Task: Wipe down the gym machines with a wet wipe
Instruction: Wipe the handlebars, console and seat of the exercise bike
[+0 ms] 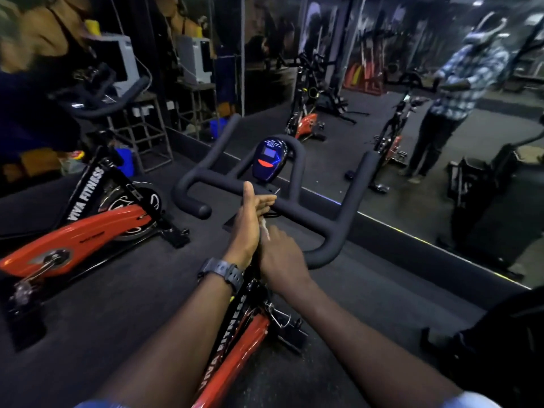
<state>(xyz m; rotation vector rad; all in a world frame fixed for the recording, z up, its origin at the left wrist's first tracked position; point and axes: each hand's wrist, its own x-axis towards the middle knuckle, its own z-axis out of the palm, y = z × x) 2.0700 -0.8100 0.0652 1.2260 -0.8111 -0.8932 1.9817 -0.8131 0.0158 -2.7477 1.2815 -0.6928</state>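
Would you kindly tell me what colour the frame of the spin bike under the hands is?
Orange-red with black lettering, on the spin bike frame; head view.

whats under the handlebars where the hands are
Between the left hand and right hand a bit of white wet wipe shows, below the handlebars. The hands hide the stem beneath.

Bare forearms, pale blue short sleeves [471, 400] at the frame's bottom, and a dark wristwatch [225, 272] on the left wrist.
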